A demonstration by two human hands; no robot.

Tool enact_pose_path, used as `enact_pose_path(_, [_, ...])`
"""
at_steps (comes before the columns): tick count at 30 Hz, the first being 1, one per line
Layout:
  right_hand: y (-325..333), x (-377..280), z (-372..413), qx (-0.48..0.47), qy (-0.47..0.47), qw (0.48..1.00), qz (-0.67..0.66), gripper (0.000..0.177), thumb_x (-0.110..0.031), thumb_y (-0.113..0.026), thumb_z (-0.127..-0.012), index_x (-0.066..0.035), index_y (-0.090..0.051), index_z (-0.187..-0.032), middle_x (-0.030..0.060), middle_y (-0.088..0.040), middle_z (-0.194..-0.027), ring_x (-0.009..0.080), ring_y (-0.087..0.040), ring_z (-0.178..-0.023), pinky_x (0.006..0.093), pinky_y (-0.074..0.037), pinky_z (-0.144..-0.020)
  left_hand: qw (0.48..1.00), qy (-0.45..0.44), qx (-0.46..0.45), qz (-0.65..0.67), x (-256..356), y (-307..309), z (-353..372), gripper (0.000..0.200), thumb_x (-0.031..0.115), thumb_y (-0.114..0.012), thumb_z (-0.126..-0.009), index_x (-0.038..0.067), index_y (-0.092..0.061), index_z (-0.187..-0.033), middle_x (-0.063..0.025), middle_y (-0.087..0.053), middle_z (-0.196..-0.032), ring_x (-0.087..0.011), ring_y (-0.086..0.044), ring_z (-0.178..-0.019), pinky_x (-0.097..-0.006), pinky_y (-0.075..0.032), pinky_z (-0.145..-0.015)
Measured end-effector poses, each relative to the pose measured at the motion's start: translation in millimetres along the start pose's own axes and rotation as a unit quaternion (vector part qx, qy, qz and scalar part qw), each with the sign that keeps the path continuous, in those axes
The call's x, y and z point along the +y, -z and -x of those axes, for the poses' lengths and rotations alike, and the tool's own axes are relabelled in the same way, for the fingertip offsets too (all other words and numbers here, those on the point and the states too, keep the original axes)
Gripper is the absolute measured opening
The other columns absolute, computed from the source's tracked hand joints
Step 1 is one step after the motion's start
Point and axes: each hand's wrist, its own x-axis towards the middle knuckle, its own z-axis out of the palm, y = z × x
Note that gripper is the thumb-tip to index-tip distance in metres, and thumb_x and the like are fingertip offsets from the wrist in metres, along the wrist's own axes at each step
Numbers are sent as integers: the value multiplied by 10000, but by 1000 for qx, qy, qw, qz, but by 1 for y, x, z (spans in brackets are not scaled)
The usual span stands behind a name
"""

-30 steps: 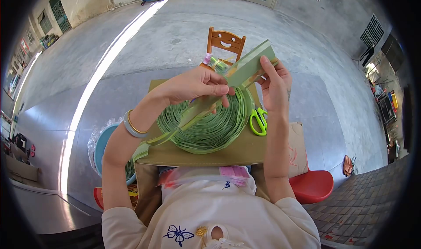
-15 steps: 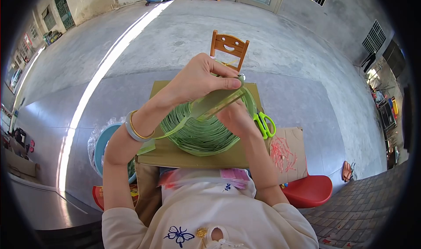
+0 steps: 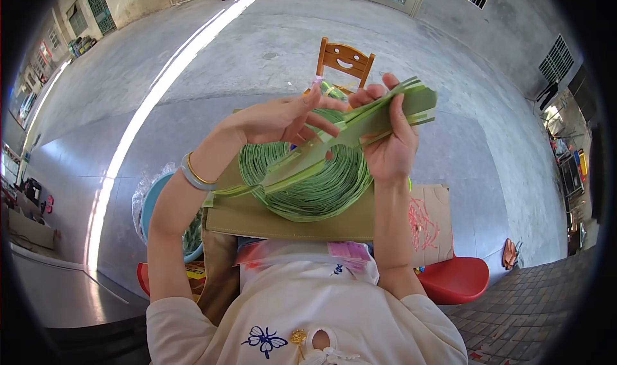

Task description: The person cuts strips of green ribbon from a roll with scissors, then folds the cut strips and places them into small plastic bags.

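Observation:
A bundle of flat green strips (image 3: 350, 133) slants above the board, its wide end up at the right. My right hand (image 3: 393, 133) grips it near that end, the thumb lying across its face. My left hand (image 3: 295, 117) is spread at the bundle's middle, fingers apart, with the fingertips near or touching its edge. A large coil of thin green strand (image 3: 308, 191) lies on the olive board (image 3: 257, 223) below both hands. Behind my left fingers a shiny green piece (image 3: 333, 90) shows in part.
Beyond the board stands a wooden chair (image 3: 347, 59). A blue basin (image 3: 154, 204) is at the left. Pink strips (image 3: 421, 227) lie on cardboard (image 3: 437, 201) at the right, beside a red seat (image 3: 459, 278). Pink plastic packets (image 3: 350, 252) are on the lap.
My right hand has moved up and right with the strips, now turned to show their face. My left hand has opened and dropped lower. The green scissors are now mostly hidden behind my right arm.

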Motion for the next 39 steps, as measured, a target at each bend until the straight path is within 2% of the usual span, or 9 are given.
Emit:
enact_pose_path(5, [12, -62, -7, 62, 100, 993, 5, 337, -166, -305, -958, 20, -349, -1236, 178, -445, -1235, 290, -445, -1160, 427, -339, -1034, 961, 105, -210, -145, -37, 28, 16, 384, 315, -458, -923, -1, -517, -1134, -91, -636, -817, -141, -608, -722, -267, -494, -707])
enact_pose_path(14, [47, -58, -2, 273, 61, 960, 22, 285, -185, -314, -959, -18, -407, -1171, 109, -483, -1153, 227, -509, -1018, 449, -385, -983, 972, -18, 87, -219, 6, 37, 65, 154, 135, -678, -767, -7, -677, -827, -106, -637, -925, -130, -589, -806, -225, -457, -711])
enact_pose_path(19, [46, -1, -9, 262, -43, 964, 5, 443, -440, -445, -898, -66, -457, -1136, 25, -499, -942, 151, -498, -800, 384, -450, -847, 925, -259, 155, -229, 38, -7, 54, 174, 163, -714, -715, 22, -696, -816, -221, -509, -1196, -261, -491, -1105, -338, -383, -907])
enact_pose_path(23, [21, 44, -15, 198, -87, 976, -5, 648, -635, -359, -833, -98, -439, -1188, 44, -509, -1041, 171, -518, -916, 358, -433, -870, 876, -303, 228, -298, 43, -24, 10, 210, 174, -708, -712, 18, -697, -853, -259, -456, -1252, -300, -406, -1211, -383, -342, -952])
enact_pose_path(26, [-16, 53, -15, 205, -100, 974, -3, 880, -781, -243, -744, -100, -368, -1288, 83, -472, -1198, 216, -515, -1038, 374, -428, -887, 858, -279, 276, -332, 41, -17, -16, 213, 159, -698, -712, -1, -694, -853, -286, -429, -1262, -315, -379, -1234, -378, -328, -965])
enact_pose_path(32, [-3, 67, -13, 13, -151, 981, 120, 372, -419, -425, -912, -82, -454, -1067, 50, -529, -870, 194, -543, -836, 355, -480, -762, 927, -140, 274, -216, 37, -5, -15, 419, 311, -624, -803, -7, -578, -1072, -294, -410, -1266, -187, -532, -1019, -281, -460, -775])
enact_pose_path(35, [-5, 48, -15, 98, -103, 990, -19, 139, -218, -440, -931, -80, -443, -947, 17, -487, -748, 170, -524, -748, 330, -482, -713, 959, -208, 173, -79, 15, 8, -4, 641, 475, -499, -864, 10, -374, -1287, -240, -463, -1237, -116, -576, -862, -238, -487, -686])
enact_pose_path(36, [-7, 36, -16, 91, -82, 991, -50, 139, -211, -400, -945, -80, -448, -941, 11, -490, -758, 155, -517, -750, 331, -466, -755, 986, -132, 95, -37, 3, 17, 1, 728, 549, -371, -877, 8, -211, -1336, -171, -554, -1118, -144, -596, -831, -273, -484, -743])
enact_pose_path(39, [13, 0, -24, 62, 8, 994, -87, 151, -218, -376, -952, -93, -460, -935, 21, -503, -765, 168, -523, -753, 354, -457, -812, 988, 118, -78, -53, -33, 32, 20, 520, 430, -430, -903, -2, -427, -1192, -125, -625, -908, -183, -609, -808, -306, -460, -799])
